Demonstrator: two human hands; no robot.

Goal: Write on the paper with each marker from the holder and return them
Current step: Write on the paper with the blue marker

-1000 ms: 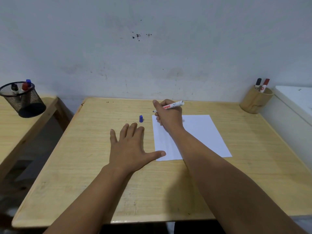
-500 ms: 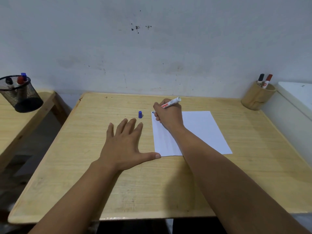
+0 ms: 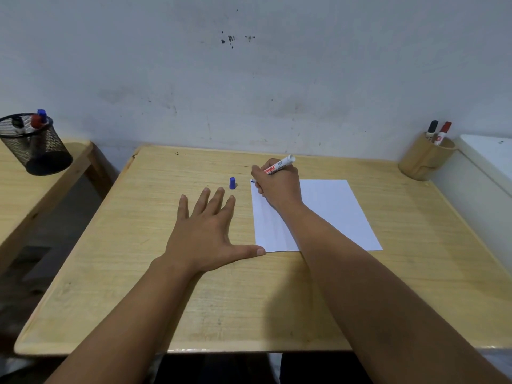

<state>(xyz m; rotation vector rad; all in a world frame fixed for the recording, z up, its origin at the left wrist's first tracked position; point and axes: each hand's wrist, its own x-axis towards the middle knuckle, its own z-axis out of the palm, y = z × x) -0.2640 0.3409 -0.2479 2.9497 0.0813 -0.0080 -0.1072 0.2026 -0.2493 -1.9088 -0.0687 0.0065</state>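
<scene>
A white sheet of paper (image 3: 332, 214) lies on the wooden desk (image 3: 277, 295). My right hand (image 3: 278, 187) grips a white marker (image 3: 279, 164) with red lettering, its blue tip touching the paper's far left corner. The marker's blue cap (image 3: 232, 183) stands on the desk just left of the paper. My left hand (image 3: 206, 231) lies flat and open on the desk, thumb tip at the paper's near left corner. A round wooden holder (image 3: 425, 159) at the desk's far right corner contains a black-capped marker (image 3: 431, 130) and a red-capped marker (image 3: 443, 132).
A black mesh cup (image 3: 36, 146) with several markers stands on a second wooden table (image 3: 38, 184) to the left, across a gap. A white box-like surface (image 3: 490, 159) borders the desk on the right. A grey wall rises behind.
My right hand has lowered the marker tip onto the paper's far left corner. The left hand stays flat on the desk. The view shifted slightly.
</scene>
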